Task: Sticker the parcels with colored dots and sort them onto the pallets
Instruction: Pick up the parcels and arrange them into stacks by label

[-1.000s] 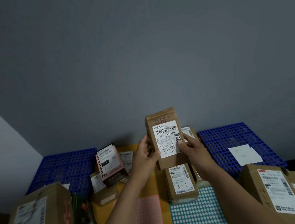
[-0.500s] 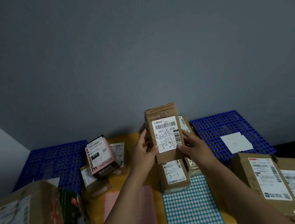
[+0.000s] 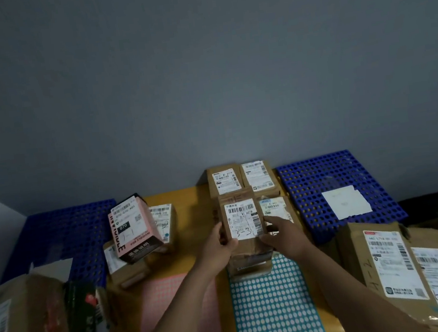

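A small brown parcel [image 3: 242,218] with a white label marked "3-3" is held between both hands above the yellow table [image 3: 187,205]. My left hand [image 3: 219,244] grips its left edge and my right hand [image 3: 281,232] grips its right edge. Another brown parcel [image 3: 251,262] lies just under it. A teal sheet of dot stickers [image 3: 277,310] lies in front of me, with a pink sticker sheet [image 3: 161,308] to its left. Blue pallets lie at the left [image 3: 63,234] and the right [image 3: 321,180].
Two labelled parcels [image 3: 225,180] [image 3: 259,177] stand at the wall behind the held one. A pink-and-black box [image 3: 131,229] leans on small parcels at the left. Large cartons sit at the near left [image 3: 25,327] and near right [image 3: 384,264]. A white paper [image 3: 346,201] lies on the right pallet.
Both hands have lowered the "3-3" parcel toward the table, over the parcel below. The view has tilted down, showing two more parcels by the wall.
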